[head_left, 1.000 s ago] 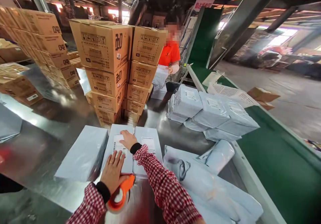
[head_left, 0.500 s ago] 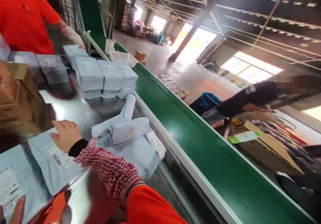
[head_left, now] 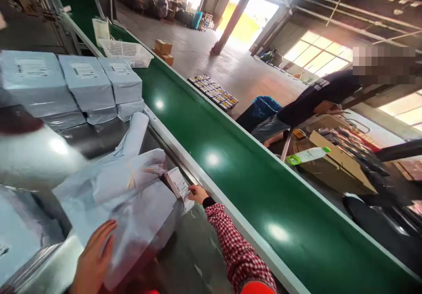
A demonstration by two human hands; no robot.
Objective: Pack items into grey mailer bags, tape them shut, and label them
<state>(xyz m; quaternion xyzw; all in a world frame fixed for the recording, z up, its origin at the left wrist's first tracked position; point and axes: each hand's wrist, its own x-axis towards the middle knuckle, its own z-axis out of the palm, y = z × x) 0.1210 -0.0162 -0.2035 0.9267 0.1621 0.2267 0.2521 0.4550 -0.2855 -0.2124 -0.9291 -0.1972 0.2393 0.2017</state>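
My right hand (head_left: 197, 194) pinches the near end of a stack of white shipping labels (head_left: 177, 182) at the right edge of a loose pile of grey poly mailer bags (head_left: 132, 197) on the steel table. My left hand (head_left: 94, 259) lies flat, fingers stretched out, on the near part of that pile. A rolled grey bag (head_left: 138, 129) sticks up behind the pile. Both sleeves are red and white check.
Wrapped grey parcels (head_left: 85, 83) are stacked at the far left. A green conveyor belt (head_left: 231, 153) runs along the table's right side, with a white basket (head_left: 127, 52) at its far end. A person in dark clothes (head_left: 316, 98) bends over boxes beyond the belt.
The view has swung right. My right hand left the labelled parcel and now grips the label stack by the belt. My left hand moved onto the bag pile; the orange tape dispenser is out of sight.
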